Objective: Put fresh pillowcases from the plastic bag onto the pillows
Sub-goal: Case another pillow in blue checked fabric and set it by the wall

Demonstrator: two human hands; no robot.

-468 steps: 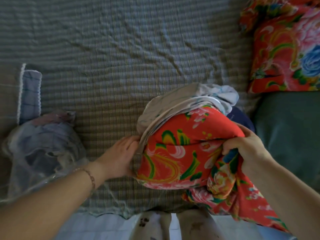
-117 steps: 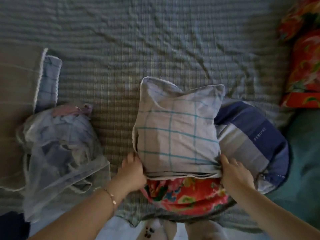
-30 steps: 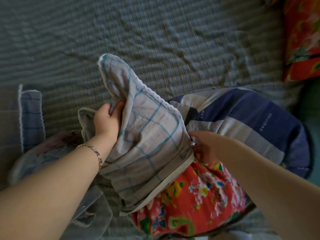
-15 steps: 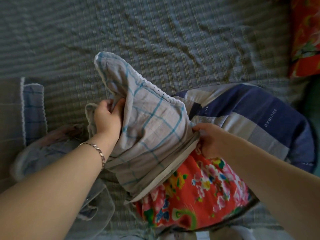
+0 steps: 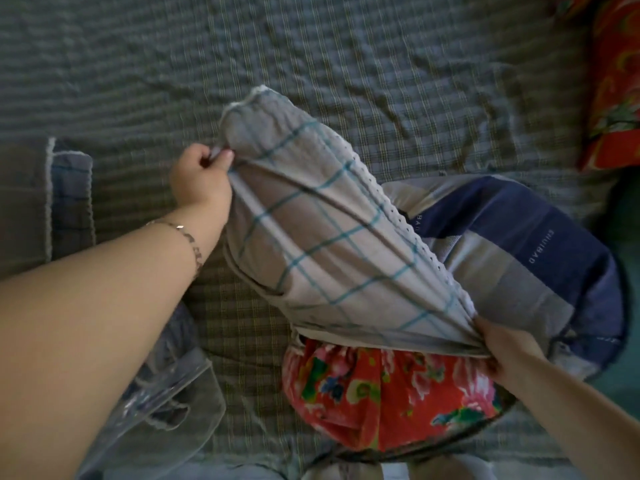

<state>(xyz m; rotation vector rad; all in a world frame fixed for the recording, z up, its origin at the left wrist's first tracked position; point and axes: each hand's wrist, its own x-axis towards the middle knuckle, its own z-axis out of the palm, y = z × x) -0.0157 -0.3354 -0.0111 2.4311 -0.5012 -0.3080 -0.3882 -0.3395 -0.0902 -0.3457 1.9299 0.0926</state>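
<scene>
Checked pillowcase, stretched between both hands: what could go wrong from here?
1. The left hand pinches only a small edge of the checked pillowcase; under this tension it could slip free.
2. The right hand bunches the opening, and the red floral pillow still bulges out below, so it may stay partly uncovered.
3. The left forearm hangs over the plastic bag and could drag it.

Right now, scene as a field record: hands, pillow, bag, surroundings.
left hand: pinching the far corner of the checked pillowcase
right hand: gripping the pillowcase's near corner
pillow: red floral pillow pokes out of the pillowcase's open end
plastic bag: on the bed, under the left forearm
other: navy striped pillow behind; another red floral cushion at the right edge
</scene>
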